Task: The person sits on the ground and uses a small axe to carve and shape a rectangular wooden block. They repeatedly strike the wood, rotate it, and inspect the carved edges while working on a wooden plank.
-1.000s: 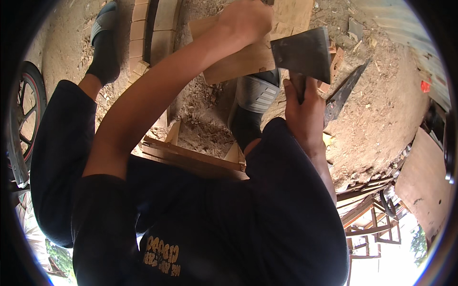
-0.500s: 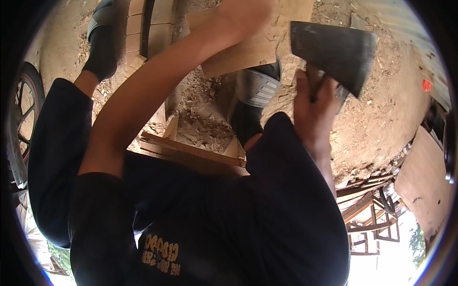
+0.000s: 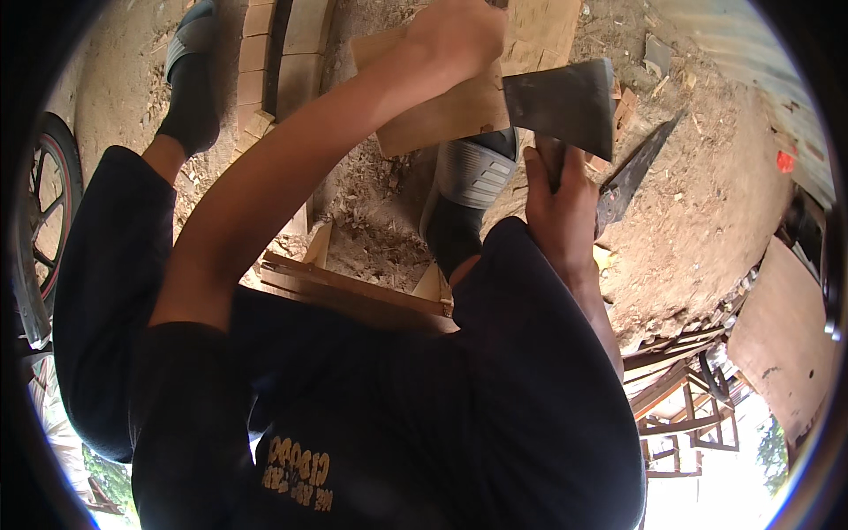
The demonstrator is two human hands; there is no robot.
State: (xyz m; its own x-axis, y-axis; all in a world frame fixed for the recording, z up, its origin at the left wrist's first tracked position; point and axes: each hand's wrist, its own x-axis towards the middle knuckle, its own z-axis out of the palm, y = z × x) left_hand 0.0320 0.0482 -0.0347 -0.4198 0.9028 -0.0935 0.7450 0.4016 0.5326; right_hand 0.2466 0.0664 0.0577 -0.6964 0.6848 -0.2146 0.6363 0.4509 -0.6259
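In the upper centre-right of the frame, a hatchet [image 3: 570,104] with a wide dark blade is standing close to the right edge of a wooden board [image 3: 442,122]; whether they are touching, one cannot tell. The right hand [image 3: 565,199] is grasping the hatchet's handle firmly. At upper centre, the left hand [image 3: 459,40] is curling over the board, but its fingers are hiding, so one cannot tell what it is gripping. Below the board, a grey slipper [image 3: 477,172] is showing. A tapered dark blade [image 3: 640,168] is lying at right, and a wheel [image 3: 55,208] is standing at far left.
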